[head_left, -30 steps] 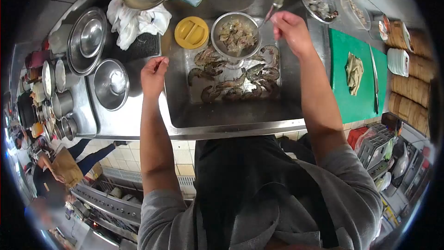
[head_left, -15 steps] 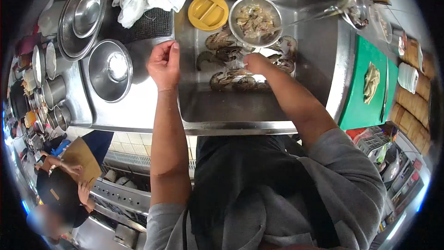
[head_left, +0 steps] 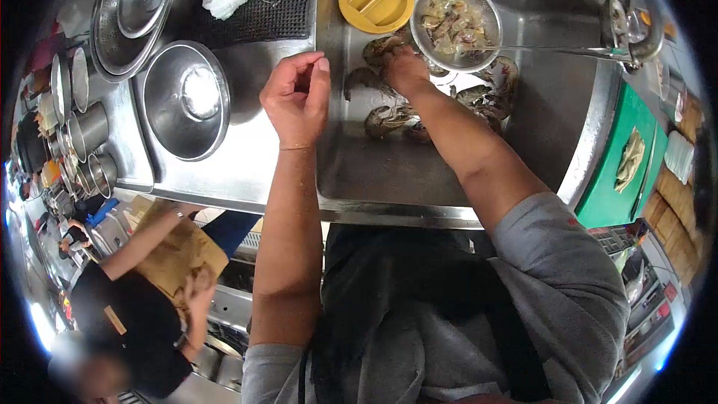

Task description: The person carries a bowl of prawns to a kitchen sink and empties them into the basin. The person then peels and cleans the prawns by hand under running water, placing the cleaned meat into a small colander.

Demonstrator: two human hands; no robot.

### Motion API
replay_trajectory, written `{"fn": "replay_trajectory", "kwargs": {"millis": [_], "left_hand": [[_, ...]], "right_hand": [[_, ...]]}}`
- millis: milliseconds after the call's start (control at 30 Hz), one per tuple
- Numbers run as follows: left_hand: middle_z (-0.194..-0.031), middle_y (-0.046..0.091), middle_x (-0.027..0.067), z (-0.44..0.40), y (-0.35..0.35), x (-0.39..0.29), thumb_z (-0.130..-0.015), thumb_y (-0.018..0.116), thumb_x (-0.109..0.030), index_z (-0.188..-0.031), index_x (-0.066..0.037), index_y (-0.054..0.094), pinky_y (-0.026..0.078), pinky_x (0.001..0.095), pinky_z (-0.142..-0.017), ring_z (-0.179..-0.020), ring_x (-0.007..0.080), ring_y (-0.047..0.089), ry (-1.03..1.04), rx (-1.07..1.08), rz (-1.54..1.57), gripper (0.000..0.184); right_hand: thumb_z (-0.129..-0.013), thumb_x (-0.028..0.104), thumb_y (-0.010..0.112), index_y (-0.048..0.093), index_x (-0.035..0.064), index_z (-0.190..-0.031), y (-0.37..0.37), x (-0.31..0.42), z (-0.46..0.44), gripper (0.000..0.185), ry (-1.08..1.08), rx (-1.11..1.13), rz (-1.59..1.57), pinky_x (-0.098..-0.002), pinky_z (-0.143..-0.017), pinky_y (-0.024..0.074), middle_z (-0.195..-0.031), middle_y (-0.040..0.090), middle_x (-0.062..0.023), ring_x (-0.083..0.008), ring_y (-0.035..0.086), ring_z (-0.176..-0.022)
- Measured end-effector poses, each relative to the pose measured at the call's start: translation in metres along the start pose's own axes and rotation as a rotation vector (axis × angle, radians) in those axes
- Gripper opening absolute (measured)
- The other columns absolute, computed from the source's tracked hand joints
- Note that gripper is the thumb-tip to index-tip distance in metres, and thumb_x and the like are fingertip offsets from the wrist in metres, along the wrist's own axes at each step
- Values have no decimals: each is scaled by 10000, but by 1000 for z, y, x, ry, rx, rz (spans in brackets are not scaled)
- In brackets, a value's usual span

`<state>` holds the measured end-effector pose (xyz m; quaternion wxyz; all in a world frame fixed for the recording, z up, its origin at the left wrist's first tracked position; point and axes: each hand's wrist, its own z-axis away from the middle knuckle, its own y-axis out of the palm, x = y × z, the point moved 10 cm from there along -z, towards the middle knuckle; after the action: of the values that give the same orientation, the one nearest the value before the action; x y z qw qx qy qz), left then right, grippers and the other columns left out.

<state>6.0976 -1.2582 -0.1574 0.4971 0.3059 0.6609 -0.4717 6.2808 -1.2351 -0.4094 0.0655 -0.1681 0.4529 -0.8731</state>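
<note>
Several raw, shell-on shrimp (head_left: 385, 120) lie in the bottom of the metal sink (head_left: 359, 172). My right hand (head_left: 407, 73) reaches down among them, its fingertips at a shrimp (head_left: 380, 51) on the upper left. The back of that hand hides its fingers, so a grip does not show. Over the sink's left edge is my left hand (head_left: 298, 97), fingers curled in and thumb pressed against them; anything small pinched there is hidden. A metal bowl (head_left: 490, 11) of shrimp pieces or shells (head_left: 452, 22) sits just beyond my right hand, with water running toward it.
A yellow round lid (head_left: 376, 0) is beside the bowl. The faucet (head_left: 643, 49) is at the upper right. A green cutting board (head_left: 617, 187) holds a cloth (head_left: 630, 161) and a knife (head_left: 645, 172). Metal bowls (head_left: 161, 108) stand left. Another person (head_left: 127, 314) holds cardboard lower left.
My right hand has moved up and left to the upper-left shrimp. My left hand stays curled. The view has shifted, and the other person appears closer.
</note>
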Motion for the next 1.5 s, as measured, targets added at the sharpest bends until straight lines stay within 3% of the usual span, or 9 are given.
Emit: {"fn": "replay_trajectory", "kwargs": {"millis": [367, 567, 700, 767, 967, 1033, 1167, 1300, 1500], "left_hand": [[-715, 622, 3, 0, -2, -5, -807, 697, -66, -873, -29, 678, 443, 204, -559, -590, 53, 535, 92, -24, -71, 77], [-717, 631, 12, -2, 1, 7, -805, 695, -72, -874, -28, 679, 447, 210, -559, -586, 57, 536, 59, -34, 9, 84], [-735, 640, 17, -5, 16, 2, -811, 692, -102, -948, -36, 691, 458, 218, -569, -596, 73, 546, 32, -54, -151, 153], [-785, 655, 35, -2, 52, -19, -805, 719, -148, -1032, -45, 677, 480, 243, -632, -665, 112, 581, -84, 49, -101, 253], [-908, 677, 68, 23, 218, -109, -795, 751, -233, -1137, -120, 629, 484, 308, -787, -853, 170, 618, 312, 672, 132, 381], [-935, 685, 88, 29, 255, -96, -807, 738, -234, -1108, -115, 620, 486, 331, -785, -856, 192, 633, -11, 909, 136, 345], [-864, 654, 41, 27, 272, -119, -848, 708, -262, -1035, -56, 601, 457, 268, -750, -822, 101, 568, 49, 886, -74, 298], [-822, 650, 39, 18, 284, -121, -860, 690, -291, -1024, -47, 602, 453, 252, -672, -744, 84, 565, 164, 767, -128, 307], [-790, 659, 74, 18, 292, -92, -895, 647, -237, -1022, -26, 613, 451, 282, -522, -592, 113, 577, -278, 628, 162, 249]], "right_hand": [[-851, 182, 582, 591, 117, -1183, 3, 27, 62, 339, 4, 190, 74, -412, -925, 434, -1172, 633, -110, -249, 601, -1102], [-749, 303, 660, 670, 3, -925, 1, -15, 84, 348, -77, 258, -613, -402, -742, 486, -889, 669, -185, -305, 642, -860], [-750, 234, 703, 645, 32, -968, -71, -69, 121, 304, 14, 157, -1038, -302, -749, 448, -881, 641, -45, -153, 569, -804], [-772, 207, 694, 633, 32, -930, -122, -84, 138, 244, -18, 154, -930, -257, -768, 431, -858, 642, -7, -113, 557, -817], [-786, 111, 683, 630, 46, -930, -213, -120, 176, 166, -97, 82, -1153, -233, -724, 432, -847, 632, 27, -72, 549, -781], [-790, 82, 680, 629, 52, -950, -235, -134, 182, 170, -125, -9, -1153, -225, -736, 436, -860, 636, 35, -60, 562, -801], [-791, 296, 681, 634, 9, -1012, -262, -144, 188, 365, -154, -190, -653, -317, -774, 465, -913, 670, -115, -199, 625, -856], [-846, 331, 633, 628, 4, -1028, -242, -160, 172, 374, -6, -134, -812, -410, -785, 471, -951, 664, -191, -333, 632, -878], [-873, 314, 612, 605, 47, -1094, -259, -155, 187, 346, 53, -535, -608, -454, -818, 474, -986, 640, -240, -418, 603, -936]]}}
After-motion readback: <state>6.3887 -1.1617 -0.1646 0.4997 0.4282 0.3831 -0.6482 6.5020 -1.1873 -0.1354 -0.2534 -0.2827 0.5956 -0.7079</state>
